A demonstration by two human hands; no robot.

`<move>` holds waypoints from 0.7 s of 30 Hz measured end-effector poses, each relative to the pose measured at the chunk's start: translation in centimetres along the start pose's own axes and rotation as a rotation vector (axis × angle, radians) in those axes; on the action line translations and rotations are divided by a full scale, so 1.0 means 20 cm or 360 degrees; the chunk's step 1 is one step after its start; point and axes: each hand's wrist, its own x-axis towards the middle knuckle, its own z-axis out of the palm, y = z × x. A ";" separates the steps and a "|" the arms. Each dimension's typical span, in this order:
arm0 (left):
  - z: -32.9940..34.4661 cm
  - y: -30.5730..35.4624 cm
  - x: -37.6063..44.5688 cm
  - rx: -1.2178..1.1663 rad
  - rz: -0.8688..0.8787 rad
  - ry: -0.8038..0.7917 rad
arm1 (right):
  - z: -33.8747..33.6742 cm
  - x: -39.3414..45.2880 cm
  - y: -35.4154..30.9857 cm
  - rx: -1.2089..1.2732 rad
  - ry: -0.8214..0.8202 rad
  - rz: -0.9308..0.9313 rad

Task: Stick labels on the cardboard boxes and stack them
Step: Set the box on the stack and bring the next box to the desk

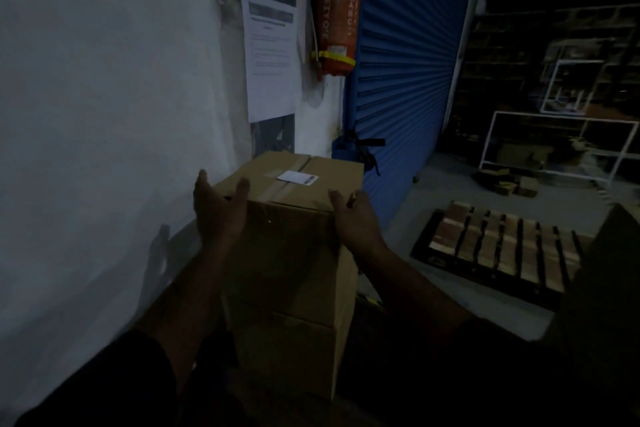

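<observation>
Here the labelled top box [294, 204] sits on a stack of boxes [287, 329] by the wall [104, 97]. Risk — an uneven push could skew it or tip the stack. Left hand [218, 208] lies spread on its left corner; right hand [349, 215] presses its right edge — fingers fairly straight, neither curled round it.

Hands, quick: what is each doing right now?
Left hand: open, fingers straight against the top box.
Right hand: open, resting on the same box's right edge.
</observation>
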 end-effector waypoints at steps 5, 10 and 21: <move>0.01 -0.08 0.08 0.0060 0.0007 0.0024 | 0.04 0.00 0.03 0.0026 -0.0028 0.0104; -0.06 -0.03 0.09 0.0342 -0.0039 -0.0192 | -0.02 -0.05 0.04 0.0082 -0.0063 0.0060; -0.33 0.32 -0.49 -0.0025 0.0101 -0.0148 | -0.49 -0.57 -0.01 0.0077 0.0179 -0.0233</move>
